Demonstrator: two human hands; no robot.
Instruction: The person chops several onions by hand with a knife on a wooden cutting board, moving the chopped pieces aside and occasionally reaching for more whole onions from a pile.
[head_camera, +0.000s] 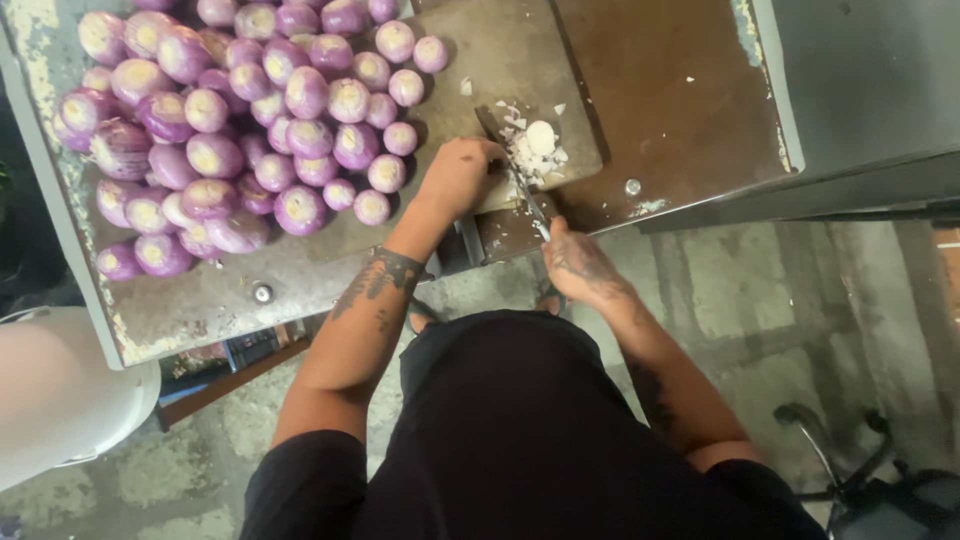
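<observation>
Counts: several dozen peeled purple-white round onions, heaped, too many for an exact count; one worn wooden chopping board; one steel-bladed knife; one small pile of white chopped onion pieces; two hands.

A worn metal table with chipped, rusty edges carried a large heap of peeled purple onions on its left. To the right lay a wooden cutting board, holding a small pile of chopped onion pieces near its near edge.
</observation>
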